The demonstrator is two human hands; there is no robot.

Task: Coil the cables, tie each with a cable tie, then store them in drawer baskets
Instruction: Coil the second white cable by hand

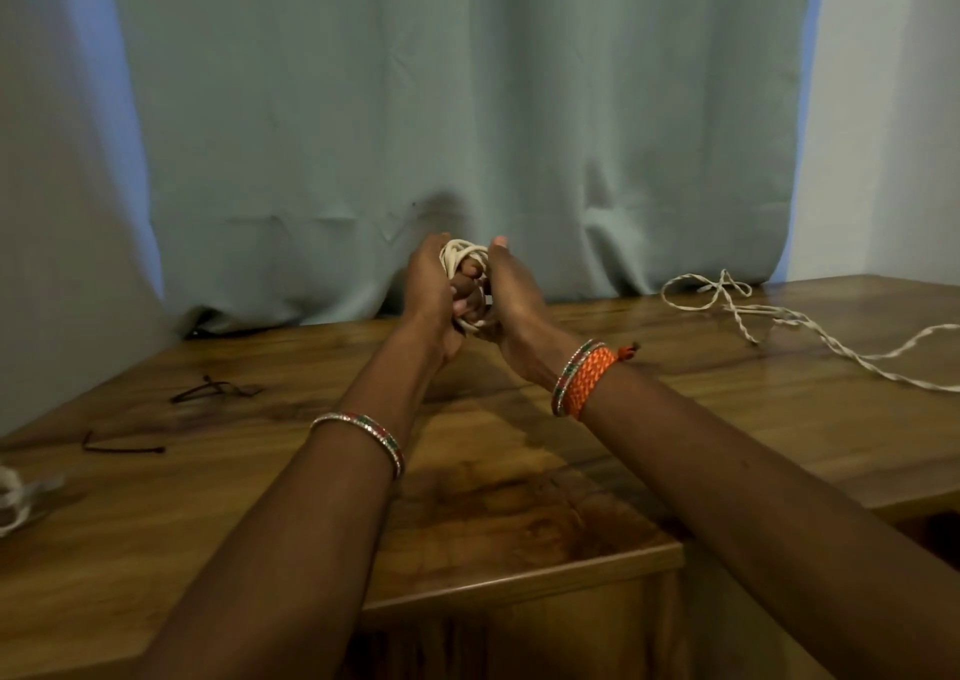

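Both hands, left hand [434, 284] and right hand [511, 292], grasp the coiled cable [465, 256], untied; twisted cable [789, 323] on the worktop [519, 471] uncoiled.

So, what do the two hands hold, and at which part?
Both the left hand and right hand grip one coiled white cable, fingers wrapped around the bundle of loops.

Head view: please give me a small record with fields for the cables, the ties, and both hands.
coiled cable: white coiled cable, held above the wooden table
left hand: left hand grips the coil
right hand: right hand holds the coil
loose cable: white twisted cable, uncoiled, on table right
ties: dark cable ties, on table left
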